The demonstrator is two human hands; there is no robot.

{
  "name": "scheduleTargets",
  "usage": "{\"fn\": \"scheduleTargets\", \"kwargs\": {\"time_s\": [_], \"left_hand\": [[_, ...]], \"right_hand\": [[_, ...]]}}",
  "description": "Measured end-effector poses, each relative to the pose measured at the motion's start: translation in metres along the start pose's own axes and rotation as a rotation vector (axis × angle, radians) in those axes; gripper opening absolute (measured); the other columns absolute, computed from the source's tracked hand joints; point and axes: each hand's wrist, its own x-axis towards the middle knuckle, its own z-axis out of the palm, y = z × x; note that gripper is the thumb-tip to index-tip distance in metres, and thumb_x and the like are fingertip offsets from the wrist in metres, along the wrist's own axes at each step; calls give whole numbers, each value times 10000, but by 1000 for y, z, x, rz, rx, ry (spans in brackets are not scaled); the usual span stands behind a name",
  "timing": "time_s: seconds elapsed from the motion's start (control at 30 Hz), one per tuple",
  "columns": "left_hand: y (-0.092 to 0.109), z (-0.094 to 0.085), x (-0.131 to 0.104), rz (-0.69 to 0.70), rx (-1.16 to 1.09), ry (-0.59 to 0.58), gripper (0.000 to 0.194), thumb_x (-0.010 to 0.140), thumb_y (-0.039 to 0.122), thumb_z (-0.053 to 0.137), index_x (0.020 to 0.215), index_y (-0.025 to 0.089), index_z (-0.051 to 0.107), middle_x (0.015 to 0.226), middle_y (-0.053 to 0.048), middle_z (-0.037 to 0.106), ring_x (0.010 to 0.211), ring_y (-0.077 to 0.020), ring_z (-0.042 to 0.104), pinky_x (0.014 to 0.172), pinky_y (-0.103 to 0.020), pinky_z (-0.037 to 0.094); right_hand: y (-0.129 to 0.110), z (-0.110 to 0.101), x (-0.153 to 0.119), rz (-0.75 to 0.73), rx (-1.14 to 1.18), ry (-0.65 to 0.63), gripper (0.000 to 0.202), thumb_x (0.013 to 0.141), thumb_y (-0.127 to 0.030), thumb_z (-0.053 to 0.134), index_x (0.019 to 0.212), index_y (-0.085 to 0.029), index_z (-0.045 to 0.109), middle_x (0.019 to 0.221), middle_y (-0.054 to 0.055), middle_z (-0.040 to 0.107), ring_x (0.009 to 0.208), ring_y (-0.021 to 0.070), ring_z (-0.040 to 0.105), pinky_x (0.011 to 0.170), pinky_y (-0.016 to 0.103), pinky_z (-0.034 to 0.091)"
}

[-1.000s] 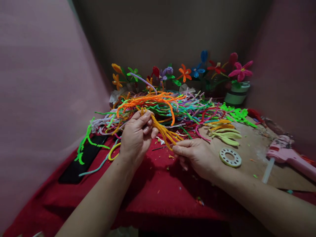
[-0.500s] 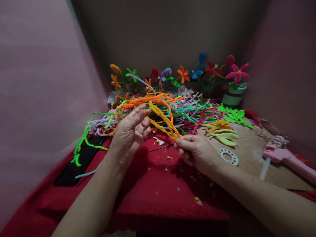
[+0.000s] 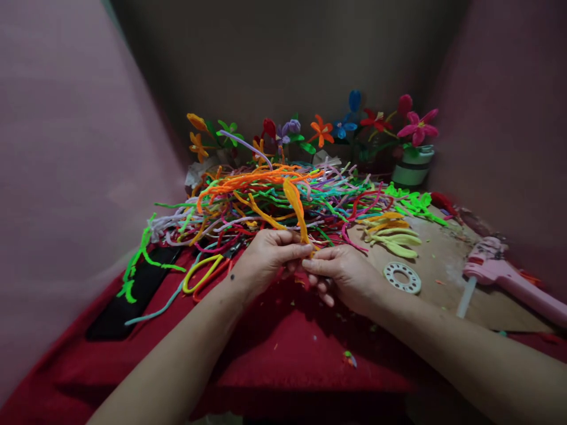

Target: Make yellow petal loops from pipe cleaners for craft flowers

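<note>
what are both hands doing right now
Left hand: closed, pinching the yellow-orange stems near their lower end.
Right hand: closed on the same stems, fingertips beside the left's.

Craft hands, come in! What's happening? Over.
Left bare hand, right bare hand: both pinching long yellow-orange fuzzy stems. Tangled multicoloured fuzzy-stem pile: close beyond. Over.

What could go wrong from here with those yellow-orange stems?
The left hand and right hand pinch the yellow-orange stems at their lower ends, so the loose upper parts might snag in the heaped stems just behind. The left forearm lies close to the scissors, and a sideways move could knock them. Small scraps on the red cloth might cling to the fuzzy stems if they are lowered.
</note>
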Motion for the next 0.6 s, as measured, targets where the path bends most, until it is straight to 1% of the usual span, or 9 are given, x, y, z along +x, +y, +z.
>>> {"fn": "scheduleTargets", "kwargs": {"time_s": [0.07,0.13,0.2,0.23,0.33,0.43,0.5,0.6], "left_hand": [[0,0,-1,12,-50,-11,171,694,280,684,680,114,646,491,9,546,400,-56,473,395,-158,316],[1,0,-1,-13,-120,-63,166,726,277,655,694,117,625,490,4,552,421,-87,526,430,-182,386],[0,0,0,-54,-168,-97,156,736,267,643,716,116,612,492,2,550,432,-113,555,457,-219,441],[0,1,1,-66,-188,-96,149,731,259,649,729,115,609,495,7,545,432,-116,560,467,-230,460],[-1,3,2,-83,-242,-42,152,699,244,683,742,122,605,508,28,527,432,-93,551,478,-215,476],[-2,5,2,-82,-250,5,171,670,243,709,728,121,605,547,22,543,430,-55,517,456,-166,436],[-1,8,1,-57,-226,38,172,665,246,708,704,118,600,553,17,543,424,-44,491,432,-149,395],[-2,12,1,13,-176,123,190,683,274,686,652,122,577,487,34,492,382,-30,414,386,-140,315]], "right_hand": [[-2,1,0,3,107,-63,221,684,-311,689,667,-100,625,569,15,574,419,69,468,340,181,392],[-4,1,-1,17,235,-147,213,748,-306,620,749,-94,644,627,41,600,466,83,499,390,197,430],[-4,0,0,68,340,-205,209,785,-279,564,806,-89,648,650,50,603,495,90,518,419,199,440],[-3,-1,1,96,380,-219,192,788,-256,557,818,-88,647,654,48,599,504,89,523,430,194,439],[-1,-3,2,138,469,-199,99,770,-186,582,806,-112,638,662,25,586,512,64,512,447,164,420],[0,-3,3,170,486,-152,38,748,-163,614,758,-130,628,630,3,568,472,42,471,411,138,377],[-2,-2,2,166,444,-120,66,731,-184,632,729,-118,636,584,-2,551,442,40,449,380,135,358],[-4,-1,2,94,341,-71,146,680,-243,675,687,-100,645,517,-14,525,391,41,412,326,144,334]]}}
